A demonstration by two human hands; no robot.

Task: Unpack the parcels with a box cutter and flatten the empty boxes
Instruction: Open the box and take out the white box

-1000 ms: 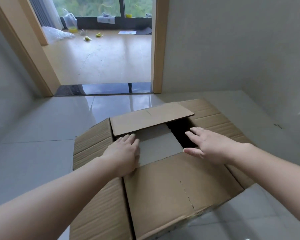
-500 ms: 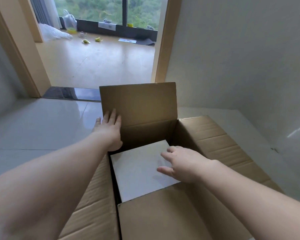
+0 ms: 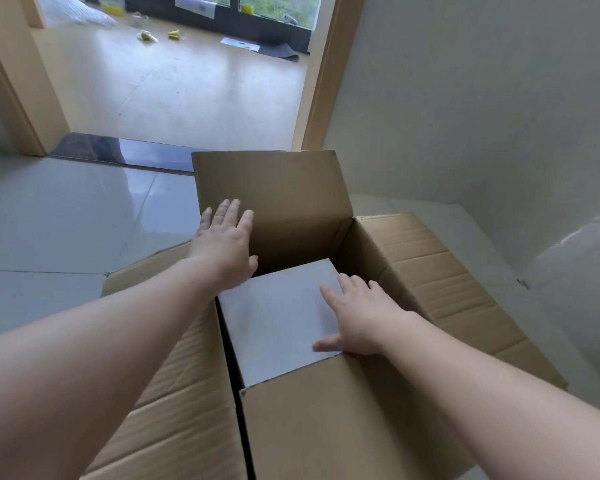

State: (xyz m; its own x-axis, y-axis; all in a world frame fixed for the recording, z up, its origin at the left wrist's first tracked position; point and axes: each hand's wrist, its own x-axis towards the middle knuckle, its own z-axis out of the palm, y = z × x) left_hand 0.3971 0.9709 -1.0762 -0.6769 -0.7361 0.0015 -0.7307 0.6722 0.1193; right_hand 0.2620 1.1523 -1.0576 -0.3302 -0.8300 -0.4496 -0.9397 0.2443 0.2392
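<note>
A large brown cardboard box (image 3: pixel 440 282) stands open on the tiled floor in front of me. Its far flap (image 3: pixel 291 195) is upright, and the side flaps are folded outward. My left hand (image 3: pixel 224 242) lies flat, fingers spread, against the lower left of that far flap. Inside the box lies a flat grey-white item (image 3: pixel 274 317). My right hand (image 3: pixel 357 315) rests on its right edge, fingers reaching over the side and thumb on top. The near flap (image 3: pixel 343 420) covers the item's front part. No box cutter is in view.
A white wall (image 3: pixel 482 98) rises close on the right. Ahead, a wooden door frame (image 3: pixel 323 74) opens onto a room with a wooden floor (image 3: pixel 174 88), where small yellow scraps, papers and a dark mat lie near the window. Grey floor tiles (image 3: pixel 59 220) stretch to the left.
The far flap went from lying down to standing upright, pushed by my left hand. My right hand moved down into the box onto the grey-white item. My view moved closer.
</note>
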